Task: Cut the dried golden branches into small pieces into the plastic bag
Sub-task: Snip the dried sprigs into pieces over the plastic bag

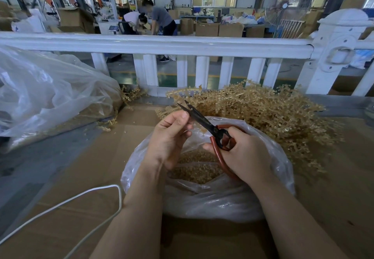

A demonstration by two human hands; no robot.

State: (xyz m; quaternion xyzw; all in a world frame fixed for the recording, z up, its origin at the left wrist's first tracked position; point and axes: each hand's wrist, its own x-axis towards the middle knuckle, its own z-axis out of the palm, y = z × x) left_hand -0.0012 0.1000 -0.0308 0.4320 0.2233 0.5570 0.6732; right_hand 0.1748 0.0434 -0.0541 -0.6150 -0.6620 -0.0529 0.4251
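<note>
An open clear plastic bag (pixel 212 200) stands in front of me with a heap of small golden pieces (pixel 197 168) inside. My right hand (pixel 240 155) grips black scissors (pixel 200 120) by their red handles above the bag, and the blades stand slightly apart. My left hand (pixel 170 137) is raised beside the blades with thumb and fingers pinched together; whether a small golden piece sits between them I cannot make out. A big pile of dried golden branches (pixel 263 113) lies behind and to the right of the bag.
Brown cardboard (pixel 97 169) covers the work surface. A large clear plastic sack (pixel 50 96) lies at the left. A white cord (pixel 85 195) loops at the lower left. A white railing (pixel 162 45) runs behind; beyond it two people bend over among boxes.
</note>
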